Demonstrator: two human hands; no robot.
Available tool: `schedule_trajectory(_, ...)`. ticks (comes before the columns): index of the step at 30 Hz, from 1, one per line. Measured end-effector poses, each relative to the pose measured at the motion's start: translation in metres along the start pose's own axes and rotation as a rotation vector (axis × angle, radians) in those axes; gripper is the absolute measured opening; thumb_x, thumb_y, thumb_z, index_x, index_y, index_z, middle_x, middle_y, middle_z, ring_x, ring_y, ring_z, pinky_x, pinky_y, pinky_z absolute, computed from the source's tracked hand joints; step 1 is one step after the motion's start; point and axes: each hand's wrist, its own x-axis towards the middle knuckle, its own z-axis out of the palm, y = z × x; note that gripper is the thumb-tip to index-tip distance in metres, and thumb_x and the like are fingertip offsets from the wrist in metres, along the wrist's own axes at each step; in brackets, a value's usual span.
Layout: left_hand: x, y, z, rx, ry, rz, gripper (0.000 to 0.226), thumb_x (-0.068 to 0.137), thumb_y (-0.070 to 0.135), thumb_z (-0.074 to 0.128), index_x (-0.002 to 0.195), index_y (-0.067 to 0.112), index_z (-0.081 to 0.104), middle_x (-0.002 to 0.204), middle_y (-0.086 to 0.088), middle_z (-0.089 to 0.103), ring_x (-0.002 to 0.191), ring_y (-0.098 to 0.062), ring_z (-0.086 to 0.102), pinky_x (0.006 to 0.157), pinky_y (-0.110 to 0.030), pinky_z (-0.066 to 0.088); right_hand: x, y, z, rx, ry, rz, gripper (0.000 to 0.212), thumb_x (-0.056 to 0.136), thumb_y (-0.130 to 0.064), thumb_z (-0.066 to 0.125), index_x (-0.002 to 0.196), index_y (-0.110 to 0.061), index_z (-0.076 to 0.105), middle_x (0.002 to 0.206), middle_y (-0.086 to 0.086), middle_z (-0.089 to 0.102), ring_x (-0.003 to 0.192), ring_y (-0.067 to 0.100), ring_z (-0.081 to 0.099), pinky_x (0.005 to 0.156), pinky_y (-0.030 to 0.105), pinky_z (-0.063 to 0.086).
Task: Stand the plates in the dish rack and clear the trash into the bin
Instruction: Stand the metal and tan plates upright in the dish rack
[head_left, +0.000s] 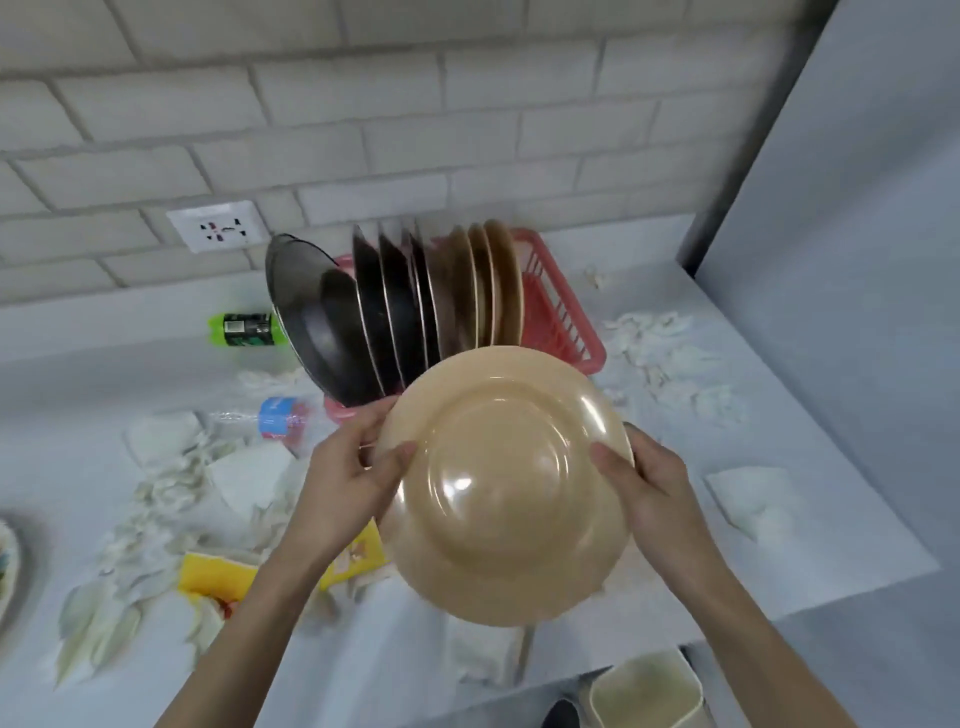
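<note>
Both hands hold a round tan plastic plate (509, 483) up close to the lens, its ringed underside facing the camera. The left hand (343, 483) grips the left rim and the right hand (649, 488) the right rim, each with the thumb pressed on the underside and the other fingers curled behind the edge. The plate hangs above the pale grey countertop (104, 374), just in front of the near end of the rack. A white brick-tile wall (363, 104) backs the counter, and a plain pale grey panel (857, 260) closes its right side. The counter's front edge crosses the lower view, and below it at the right sits an open cream plastic bin (644, 691). Against the wall stands a red plastic dish rack (561, 312) holding, left to right, a dark round pan (311, 312), black plates (384, 312) on edge and more tan plates (493, 286) on edge; its right end shows open slots. Torn white paper scraps (670, 358) litter the counter right of the rack, with more at the left. A folded white napkin (753, 499) lies near the right edge, with bare counter between it and the scraps. A yellow wrapper (215, 574) lies under the left forearm. A clear plastic bottle with a blue label (275, 415) lies left of the rack, a green bottle (244, 328) lies behind it, and a white wall socket (215, 226) sits above.
</note>
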Motion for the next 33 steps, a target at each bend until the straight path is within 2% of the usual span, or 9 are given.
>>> schedule_trajectory(2, -0.002, 0.006, 0.029, 0.003, -0.016, -0.004, 0.042, 0.088, 0.015, 0.069, 0.124, 0.036, 0.062, 0.103, 0.018, 0.072, 0.083, -0.008, 0.070, 0.075, -0.029, 0.057, 0.013, -0.005, -0.032, -0.059, 0.000, -0.033, 0.022, 0.099, -0.007, 0.052, 0.081, -0.011, 0.063, 0.064, 0.000, 0.063, 0.061, 0.007, 0.059, 0.058, 0.014, 0.045)
schedule_trajectory(6, -0.003, 0.018, 0.077, 0.063, -0.040, 0.025, 0.048, 0.091, 0.006, 0.063, 0.129, 0.035, 0.061, 0.104, 0.017, 0.071, 0.068, -0.015, 0.067, 0.064, -0.031, 0.059, 0.042, -0.018, -0.081, -0.175, -0.061, -0.086, 0.017, 0.098, -0.013, 0.053, 0.089, -0.005, 0.064, 0.080, 0.017, 0.063, 0.067, 0.017, 0.058, 0.065, 0.029, 0.047)
schedule_trajectory(8, 0.001, 0.024, 0.095, 0.116, -0.046, 0.076, 0.049, 0.091, 0.008, 0.063, 0.129, 0.039, 0.059, 0.107, 0.021, 0.070, 0.074, -0.009, 0.068, 0.066, -0.020, 0.054, 0.056, -0.026, -0.099, -0.260, -0.070, -0.116, 0.019, 0.097, -0.014, 0.054, 0.083, -0.002, 0.062, 0.075, 0.016, 0.059, 0.065, 0.019, 0.053, 0.064, 0.033, 0.043)
schedule_trajectory(10, 0.007, 0.028, 0.108, 0.199, -0.042, 0.137, 0.046, 0.092, 0.013, 0.063, 0.130, 0.038, 0.058, 0.112, 0.024, 0.068, 0.089, -0.002, 0.067, 0.071, -0.014, 0.048, 0.070, -0.035, -0.113, -0.339, -0.060, -0.152, 0.022, 0.094, -0.012, 0.055, 0.073, -0.004, 0.057, 0.062, 0.003, 0.051, 0.059, 0.013, 0.045, 0.059, 0.030, 0.036)
schedule_trajectory(12, 0.013, 0.027, 0.116, 0.305, -0.026, 0.188, 0.044, 0.092, 0.021, 0.062, 0.134, 0.030, 0.057, 0.124, 0.020, 0.064, 0.105, 0.000, 0.062, 0.084, -0.021, 0.049, 0.085, -0.046, -0.124, -0.421, -0.045, -0.187, 0.026, 0.090, -0.016, 0.056, 0.068, -0.003, 0.053, 0.057, 0.000, 0.043, 0.055, 0.010, 0.038, 0.055, 0.028, 0.031)
schedule_trajectory(16, 0.025, 0.020, 0.127, 0.529, -0.017, 0.260, 0.050, 0.090, 0.015, 0.065, 0.139, 0.016, 0.054, 0.138, -0.001, 0.058, 0.126, -0.019, 0.052, 0.105, -0.031, 0.039, 0.114, -0.072, -0.134, -0.589, -0.031, -0.250, 0.026, 0.087, -0.011, 0.053, 0.071, 0.008, 0.046, 0.061, 0.007, 0.038, 0.055, 0.013, 0.034, 0.054, 0.032, 0.026)
schedule_trajectory(23, 0.036, 0.009, 0.141, 0.671, -0.008, 0.281, 0.063, 0.084, 0.007, 0.068, 0.144, 0.012, 0.049, 0.150, -0.004, 0.046, 0.136, -0.023, 0.044, 0.112, -0.051, 0.037, 0.164, -0.101, -0.124, -0.802, 0.041, -0.335, 0.020, 0.081, -0.010, 0.049, 0.067, 0.004, 0.044, 0.060, 0.014, 0.043, 0.059, 0.032, 0.043, 0.049, 0.035, 0.034)
schedule_trajectory(28, 0.036, 0.006, 0.147, 0.741, 0.020, 0.276, 0.065, 0.087, 0.011, 0.067, 0.148, 0.014, 0.044, 0.154, -0.002, 0.041, 0.141, -0.020, 0.038, 0.116, -0.039, 0.019, 0.190, -0.118, -0.100, -0.796, -0.004, -0.324, 0.018, 0.079, -0.001, 0.040, 0.062, -0.008, 0.037, 0.061, 0.007, 0.042, 0.051, 0.026, 0.049, 0.043, 0.031, 0.038)
schedule_trajectory(33, 0.038, 0.006, 0.148, 0.753, 0.034, 0.238, 0.066, 0.088, 0.015, 0.066, 0.149, 0.019, 0.040, 0.153, 0.002, 0.042, 0.140, -0.018, 0.039, 0.119, -0.045, 0.023, 0.208, -0.134, -0.067, -0.830, -0.073, -0.377, 0.008, 0.084, 0.000, 0.036, 0.083, -0.005, 0.043, 0.091, 0.013, 0.045, 0.076, 0.030, 0.052, 0.067, 0.039, 0.048)
